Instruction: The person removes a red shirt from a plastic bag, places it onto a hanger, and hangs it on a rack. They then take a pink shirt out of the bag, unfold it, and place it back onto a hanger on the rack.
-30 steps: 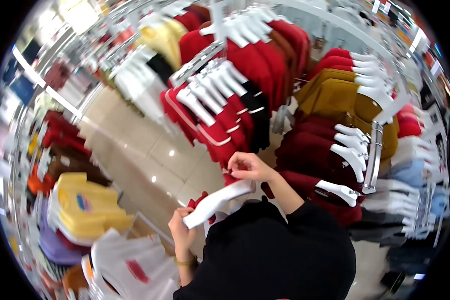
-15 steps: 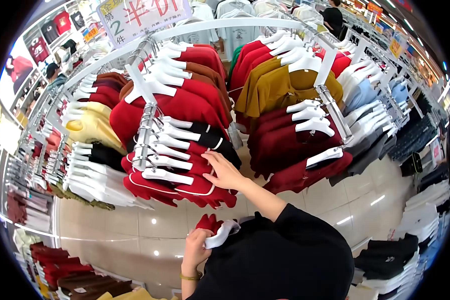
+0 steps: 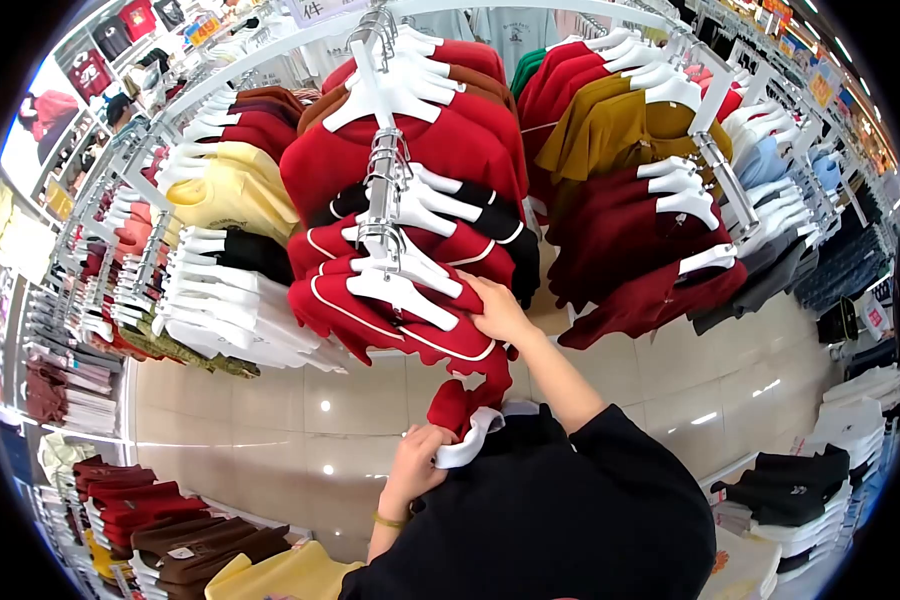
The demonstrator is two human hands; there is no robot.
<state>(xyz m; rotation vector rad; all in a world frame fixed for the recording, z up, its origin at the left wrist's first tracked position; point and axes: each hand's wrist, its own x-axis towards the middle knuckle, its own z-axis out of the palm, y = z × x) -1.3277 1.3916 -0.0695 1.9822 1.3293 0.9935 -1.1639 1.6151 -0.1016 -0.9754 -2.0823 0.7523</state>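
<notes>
In the head view my left hand (image 3: pixel 417 462) is closed around a white hanger (image 3: pixel 470 440), low in front of my body. A bunched red garment (image 3: pixel 454 405) is on that hanger. My right hand (image 3: pixel 500 312) reaches forward to the rack, its fingers closed at the shoulder of a red top with white piping (image 3: pixel 460 290). Another red top with white piping (image 3: pixel 410 330) hangs in front of it on a white hanger (image 3: pixel 403 296). The tips of my right fingers are partly hidden by the fabric.
A metal rack arm (image 3: pixel 383 185) carries several red tops. To the right hang dark red tops (image 3: pixel 620 235) and mustard tops (image 3: pixel 620 125). Yellow tops (image 3: pixel 232 185) and white tops (image 3: pixel 215 310) hang left. Shiny tiled floor (image 3: pixel 270 415) lies below; folded garments (image 3: pixel 130 500) line the lower left.
The view has shifted, so the rack sits further right. My right hand has gone from open on the tops to closed at one shoulder. The front tops now stand apart from those behind.
</notes>
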